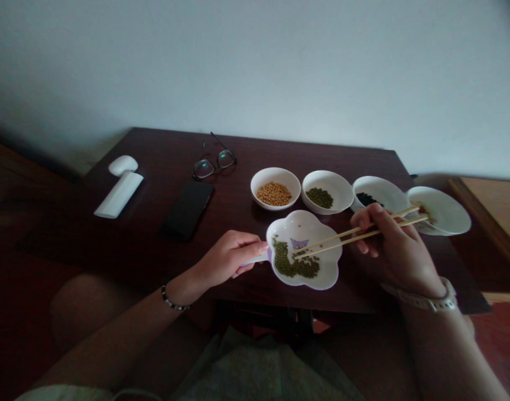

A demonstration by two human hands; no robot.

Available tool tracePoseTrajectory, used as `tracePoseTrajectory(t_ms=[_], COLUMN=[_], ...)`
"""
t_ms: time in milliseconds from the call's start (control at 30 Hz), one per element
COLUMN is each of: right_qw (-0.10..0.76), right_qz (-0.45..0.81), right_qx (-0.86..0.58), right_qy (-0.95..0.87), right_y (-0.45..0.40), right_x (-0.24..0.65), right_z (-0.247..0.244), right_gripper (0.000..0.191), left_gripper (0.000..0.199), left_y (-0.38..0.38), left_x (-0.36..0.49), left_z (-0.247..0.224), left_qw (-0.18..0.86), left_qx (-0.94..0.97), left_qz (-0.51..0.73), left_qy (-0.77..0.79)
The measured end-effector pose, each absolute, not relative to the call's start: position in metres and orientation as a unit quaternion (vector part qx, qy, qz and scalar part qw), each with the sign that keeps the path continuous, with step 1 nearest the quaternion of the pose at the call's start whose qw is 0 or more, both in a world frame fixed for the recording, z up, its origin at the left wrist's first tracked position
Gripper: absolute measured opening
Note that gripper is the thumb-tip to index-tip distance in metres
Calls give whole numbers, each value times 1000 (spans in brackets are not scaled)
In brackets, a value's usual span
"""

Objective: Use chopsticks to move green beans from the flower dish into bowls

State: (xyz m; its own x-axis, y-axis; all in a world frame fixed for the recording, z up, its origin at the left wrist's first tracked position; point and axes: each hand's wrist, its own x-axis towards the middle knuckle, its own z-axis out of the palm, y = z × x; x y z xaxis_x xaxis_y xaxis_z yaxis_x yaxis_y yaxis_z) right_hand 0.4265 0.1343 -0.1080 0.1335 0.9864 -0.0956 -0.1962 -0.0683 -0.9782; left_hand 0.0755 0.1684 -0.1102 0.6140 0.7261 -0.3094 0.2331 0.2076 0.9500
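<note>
My left hand point(232, 257) is closed round the short handle of a white flower-shaped bowl point(328, 270), near the table's front edge. Small green beans point(294, 264) lie along the left and lower part of the bowl, beside a printed purple figure. In my right hand point(391, 239) is a pair of chopsticks point(338, 242), with the tips down among the beans. Behind the bowl stand round white bowls: one with tan beans point(273, 194), one with green beans point(320, 197), one with black beans point(365, 198). The rightmost bowl point(451, 214) has reddish contents, partly hidden by the chopsticks.
On the dark wooden table point(163, 150), eyeglasses point(215, 164) rest behind a black phone point(190, 209). Farther left are a white oblong object point(120, 195) and a white rounded one point(123, 165). A pale wall point(255, 72) rises behind the table.
</note>
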Motion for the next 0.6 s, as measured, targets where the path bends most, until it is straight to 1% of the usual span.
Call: tracePoseTrajectory(t_ms=[333, 600], right_qw=[538, 557], right_qz=[537, 521], right_qx=[-508, -507], right_qy=[-405, -402], right_y=[134, 134], right_x=[424, 423], right_z=[-108, -104], right_gripper=[47, 45], left_gripper=[45, 46], left_y=[169, 168], left_x=[77, 76], left_z=[-108, -108], left_qw=[669, 666], left_qx=[601, 605], left_qz=[186, 185], left_qy=[396, 394])
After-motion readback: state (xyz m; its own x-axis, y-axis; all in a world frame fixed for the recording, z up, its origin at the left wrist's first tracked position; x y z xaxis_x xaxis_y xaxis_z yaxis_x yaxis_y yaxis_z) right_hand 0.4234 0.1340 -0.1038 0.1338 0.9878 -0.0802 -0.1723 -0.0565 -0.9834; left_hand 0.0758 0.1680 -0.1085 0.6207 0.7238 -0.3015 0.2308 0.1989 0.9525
